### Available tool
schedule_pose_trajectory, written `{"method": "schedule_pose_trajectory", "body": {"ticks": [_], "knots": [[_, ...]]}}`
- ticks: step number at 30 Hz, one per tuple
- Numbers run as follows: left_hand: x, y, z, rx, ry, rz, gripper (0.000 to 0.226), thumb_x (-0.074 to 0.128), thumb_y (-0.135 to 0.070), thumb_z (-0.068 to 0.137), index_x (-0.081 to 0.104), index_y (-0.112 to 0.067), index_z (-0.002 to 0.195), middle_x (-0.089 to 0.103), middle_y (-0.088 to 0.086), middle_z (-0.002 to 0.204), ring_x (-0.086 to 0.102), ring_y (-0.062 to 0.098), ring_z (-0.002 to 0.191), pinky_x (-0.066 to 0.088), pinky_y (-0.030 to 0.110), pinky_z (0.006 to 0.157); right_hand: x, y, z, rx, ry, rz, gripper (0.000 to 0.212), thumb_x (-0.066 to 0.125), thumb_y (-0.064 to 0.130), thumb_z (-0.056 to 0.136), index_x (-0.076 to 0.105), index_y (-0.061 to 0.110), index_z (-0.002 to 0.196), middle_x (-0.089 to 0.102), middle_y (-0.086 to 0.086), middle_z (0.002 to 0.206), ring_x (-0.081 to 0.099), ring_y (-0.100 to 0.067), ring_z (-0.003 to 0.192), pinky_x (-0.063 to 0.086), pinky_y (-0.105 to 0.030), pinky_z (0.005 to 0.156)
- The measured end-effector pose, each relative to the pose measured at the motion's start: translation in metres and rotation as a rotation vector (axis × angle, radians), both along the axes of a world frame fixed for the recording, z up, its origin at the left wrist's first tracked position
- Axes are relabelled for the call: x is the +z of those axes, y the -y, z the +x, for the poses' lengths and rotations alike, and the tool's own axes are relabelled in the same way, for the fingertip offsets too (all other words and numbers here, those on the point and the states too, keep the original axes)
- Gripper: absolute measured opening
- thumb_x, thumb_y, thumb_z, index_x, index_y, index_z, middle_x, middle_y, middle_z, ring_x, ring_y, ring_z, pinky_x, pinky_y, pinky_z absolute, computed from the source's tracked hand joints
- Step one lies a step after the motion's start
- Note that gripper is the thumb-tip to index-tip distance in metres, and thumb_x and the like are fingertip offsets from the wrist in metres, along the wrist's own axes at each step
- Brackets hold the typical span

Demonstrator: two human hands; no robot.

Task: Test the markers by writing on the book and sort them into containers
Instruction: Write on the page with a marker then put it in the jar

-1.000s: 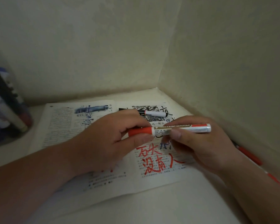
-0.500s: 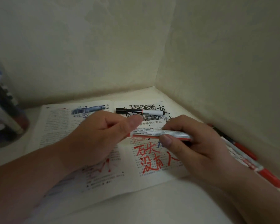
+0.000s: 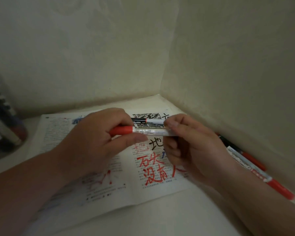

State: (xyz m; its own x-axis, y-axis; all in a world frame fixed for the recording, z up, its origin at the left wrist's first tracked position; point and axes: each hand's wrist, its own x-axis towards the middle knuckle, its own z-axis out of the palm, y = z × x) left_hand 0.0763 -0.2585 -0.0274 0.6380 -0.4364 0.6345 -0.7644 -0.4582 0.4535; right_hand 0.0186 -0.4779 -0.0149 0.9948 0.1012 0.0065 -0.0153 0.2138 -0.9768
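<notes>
A: Where's the book?
B: On the bench; container left of it, loose markers right, along the wall.
A: On it?
B: One marker at its far edge, behind the held marker.

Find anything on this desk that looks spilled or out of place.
Red blots on the left page of the book look like dripped ink, not writing. Two markers lie loose by the right wall, outside the container.

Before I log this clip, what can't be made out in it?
Head view only:
red marker: right end buried in the right hand; the left hand covers part of its cap.
black marker on the book: ends behind the hands.
container: blurred, cut by the left edge.
printed text: too small.
</notes>
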Motion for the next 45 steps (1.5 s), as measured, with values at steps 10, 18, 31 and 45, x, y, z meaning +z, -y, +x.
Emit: {"method": "schedule_pose_trajectory", "body": {"ticks": [10,18,31,45], "knots": [[0.023,-0.025,0.011,-0.27,-0.914,-1.127,0.08,0.033,-0.079,0.084,0.067,-0.006,0.083,0.042,0.012,0.062,0.032,0.02,0.042,0.016,0.028,0.045,0.068,-0.067,0.049,-0.157,0.33,0.057,0.013,0.061,0.013,0.092,0.071,0.01,0.1,0.064,-0.008,0.076,0.058,-0.018,0.068,0.044,-0.028,0.056],[0.011,-0.045,0.03,-0.159,-1.104,-1.121,0.044,0.045,-0.039,0.102,0.065,-0.01,0.077,0.047,0.005,0.059,0.034,0.016,0.043,0.02,0.028,0.047,0.123,-0.167,0.07,-0.266,0.761,-0.17,0.009,0.065,0.011,0.096,0.072,0.008,0.102,0.073,-0.011,0.084,0.069,-0.017,0.074,0.052,-0.024,0.059],[0.008,-0.051,0.033,-0.161,-0.974,-0.792,0.013,0.052,-0.02,0.103,0.057,-0.014,0.113,0.077,0.002,0.087,0.055,0.017,0.044,0.035,0.026,0.042,0.159,-0.258,0.105,-0.126,0.976,-0.946,0.025,0.07,0.031,0.092,0.074,0.026,0.117,0.063,0.024,0.083,0.061,0.007,0.075,0.048,-0.005,0.074],[0.008,-0.049,0.027,-0.122,-0.919,-0.621,0.02,0.056,-0.023,0.099,0.064,-0.02,0.081,0.068,-0.002,0.067,0.05,0.012,0.044,0.039,0.02,0.045,0.145,-0.267,0.111,0.097,0.747,-1.331,0.023,0.065,0.04,0.094,0.073,0.02,0.085,0.067,0.008,0.087,0.062,-0.007,0.08,0.05,-0.026,0.071]]}}
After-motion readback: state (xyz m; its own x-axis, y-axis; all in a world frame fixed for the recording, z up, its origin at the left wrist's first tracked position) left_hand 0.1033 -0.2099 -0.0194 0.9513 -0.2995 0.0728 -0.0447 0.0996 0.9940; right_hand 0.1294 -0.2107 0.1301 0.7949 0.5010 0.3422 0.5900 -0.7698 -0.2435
